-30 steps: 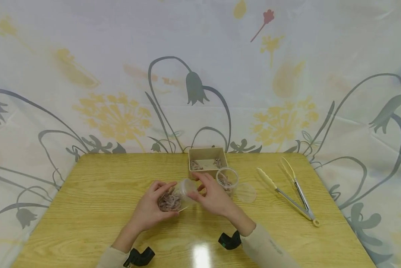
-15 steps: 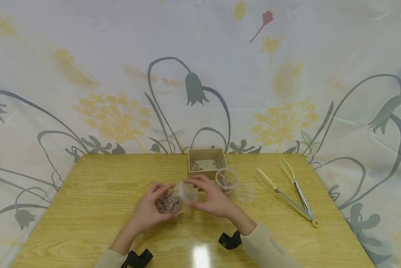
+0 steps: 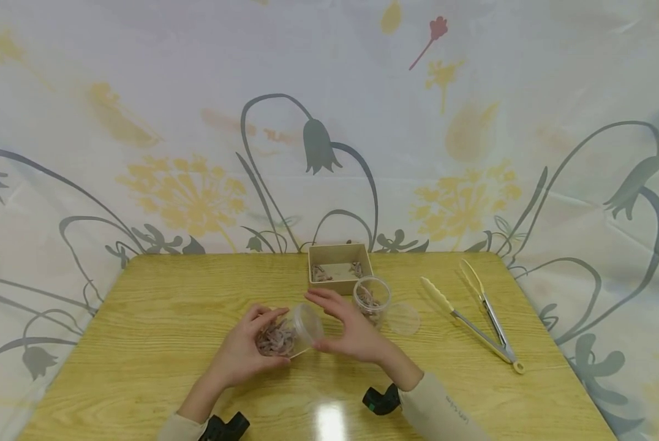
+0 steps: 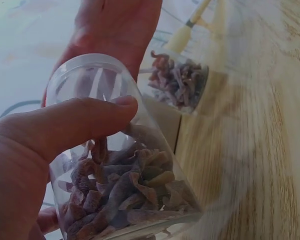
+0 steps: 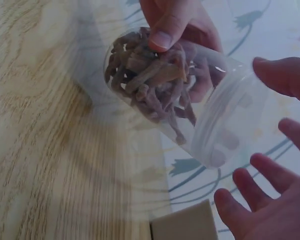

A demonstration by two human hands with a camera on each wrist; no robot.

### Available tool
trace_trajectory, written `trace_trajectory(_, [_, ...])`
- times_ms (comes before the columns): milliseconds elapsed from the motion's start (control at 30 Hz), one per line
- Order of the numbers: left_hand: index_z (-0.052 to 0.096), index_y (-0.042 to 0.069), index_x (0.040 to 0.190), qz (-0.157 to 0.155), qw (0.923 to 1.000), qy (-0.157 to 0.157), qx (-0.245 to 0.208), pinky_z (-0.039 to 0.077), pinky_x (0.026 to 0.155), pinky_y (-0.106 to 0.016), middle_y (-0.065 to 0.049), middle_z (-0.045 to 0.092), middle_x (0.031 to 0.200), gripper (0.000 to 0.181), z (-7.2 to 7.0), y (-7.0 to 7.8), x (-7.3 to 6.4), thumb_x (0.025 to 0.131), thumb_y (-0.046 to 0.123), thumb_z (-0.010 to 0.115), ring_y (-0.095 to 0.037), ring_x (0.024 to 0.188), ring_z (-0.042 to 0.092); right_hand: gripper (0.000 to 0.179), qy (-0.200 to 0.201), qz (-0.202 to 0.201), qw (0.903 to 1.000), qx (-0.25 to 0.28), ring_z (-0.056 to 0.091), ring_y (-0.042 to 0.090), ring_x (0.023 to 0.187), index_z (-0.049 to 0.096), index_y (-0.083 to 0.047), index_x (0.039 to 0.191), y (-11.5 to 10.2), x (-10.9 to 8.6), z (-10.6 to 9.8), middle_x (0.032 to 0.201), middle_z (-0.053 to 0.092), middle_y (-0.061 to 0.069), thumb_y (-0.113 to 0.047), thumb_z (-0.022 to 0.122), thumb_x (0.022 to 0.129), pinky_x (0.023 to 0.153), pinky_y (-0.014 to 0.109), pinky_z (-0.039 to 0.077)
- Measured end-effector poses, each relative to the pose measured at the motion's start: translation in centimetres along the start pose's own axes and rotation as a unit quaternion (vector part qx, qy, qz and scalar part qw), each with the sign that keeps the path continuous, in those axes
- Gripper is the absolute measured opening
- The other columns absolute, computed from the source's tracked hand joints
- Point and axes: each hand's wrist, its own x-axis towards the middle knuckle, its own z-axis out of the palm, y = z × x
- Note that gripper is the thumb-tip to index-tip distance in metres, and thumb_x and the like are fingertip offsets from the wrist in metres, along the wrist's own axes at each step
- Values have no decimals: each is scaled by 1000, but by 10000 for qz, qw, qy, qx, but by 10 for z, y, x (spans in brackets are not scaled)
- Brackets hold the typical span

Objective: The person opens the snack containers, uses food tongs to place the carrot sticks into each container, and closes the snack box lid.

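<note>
A clear plastic jar [image 3: 277,337] holds brownish, twisted dried strips. My left hand [image 3: 241,352] grips it round the body, tilted, with the thumb across its side in the left wrist view. A translucent screw lid [image 5: 230,112] covers the end toward my right hand [image 3: 351,331]. That hand is spread beside the lid, its thumb tip right at the lid's edge and its other fingers apart from it. A second clear jar [image 3: 372,298], with similar strips inside and no lid on it, stands just behind my right hand.
A beige open box [image 3: 340,286] with a few strips inside stands at the table's back edge. A loose translucent lid [image 3: 404,319] lies right of the second jar. Farther right lie tongs [image 3: 492,334] with cream tips. A patterned cloth [image 3: 197,122] hangs behind the wooden table [image 3: 169,306].
My right hand's fingers have loosened from the lid and spread, leaving more of it visible. The left hand keeps its grip on the jar, which has shifted slightly left and down.
</note>
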Motion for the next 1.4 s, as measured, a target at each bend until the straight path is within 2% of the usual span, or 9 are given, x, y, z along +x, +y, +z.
trace_trajectory(133, [60, 18, 138, 50, 9998, -169, 5, 52, 80, -38, -1, 52, 114, 84, -1, 1, 0, 62, 23, 96, -16, 96, 55, 74, -276, -232, 9992, -182, 34, 30, 142, 45, -11, 150, -1, -2, -2, 156, 36, 10, -13, 78, 85, 107, 57, 37])
trace_trajectory(233, [60, 18, 138, 92, 9997, -203, 61, 51, 79, -37, -1, 52, 113, 84, -1, 2, 0, 62, 23, 96, -14, 95, 54, 68, -305, -192, 9993, -94, 42, 29, 137, 51, -9, 146, 0, -2, -1, 152, 43, 10, -10, 80, 84, 103, 51, 44])
trace_trajectory(367, [61, 20, 137, 79, 9997, -154, 158, 52, 80, -37, -1, 53, 114, 84, 0, 4, 0, 61, 23, 97, -14, 95, 55, 62, -67, 324, 9994, 91, 56, 24, 119, 55, -12, 143, 1, -2, 1, 143, 53, 8, -20, 79, 87, 88, 42, 54])
trace_trajectory(500, [61, 22, 137, 32, 9991, -151, 402, 52, 79, -37, 0, 53, 115, 83, 2, 6, -1, 61, 27, 96, -14, 95, 56, 60, 126, 959, 9953, -28, 64, 17, 96, 56, -12, 142, 1, -2, 3, 129, 63, 3, -36, 74, 91, 75, 31, 55])
trace_trajectory(567, [61, 23, 137, 12, 9984, -155, 551, 52, 77, -36, 2, 52, 115, 83, 2, 6, -1, 62, 29, 95, -13, 94, 56, 61, 80, 1073, 9941, -127, 65, 18, 94, 55, -11, 142, 2, -2, 4, 128, 63, 4, -39, 73, 91, 74, 29, 55])
trace_trajectory(667, [61, 21, 137, 0, 9978, -163, 648, 52, 75, -36, 4, 52, 115, 83, 2, 6, -1, 62, 30, 95, -13, 94, 57, 64, -50, 920, 9955, -223, 64, 23, 106, 52, -11, 145, 1, -2, 4, 137, 58, 6, -36, 75, 90, 82, 35, 56])
trace_trajectory(800, [61, 19, 138, 15, 9982, -211, 566, 51, 75, -35, 1, 53, 116, 83, 2, 4, -2, 63, 29, 95, -13, 94, 56, 72, -152, 434, 9987, -232, 55, 29, 123, 49, -11, 147, 3, -2, 4, 148, 48, 7, -21, 82, 84, 93, 46, 52])
trace_trajectory(1033, [61, 19, 137, 77, 9970, -77, 772, 52, 74, -37, 3, 53, 115, 84, 4, 5, -1, 61, 29, 95, -16, 93, 58, 70, 181, 211, 9992, -294, 58, 25, 115, 56, -9, 141, 5, -1, 8, 139, 56, 6, -15, 86, 78, 82, 37, 56])
trace_trajectory(1400, [61, 20, 136, 3, 9915, 207, 1282, 53, 69, -35, 5, 52, 110, 83, 6, 10, -1, 61, 32, 95, -16, 86, 60, 66, 403, 278, 9987, -106, 60, 25, 110, 57, -9, 138, 0, 3, 10, 131, 62, 8, -14, 86, 79, 80, 47, 56])
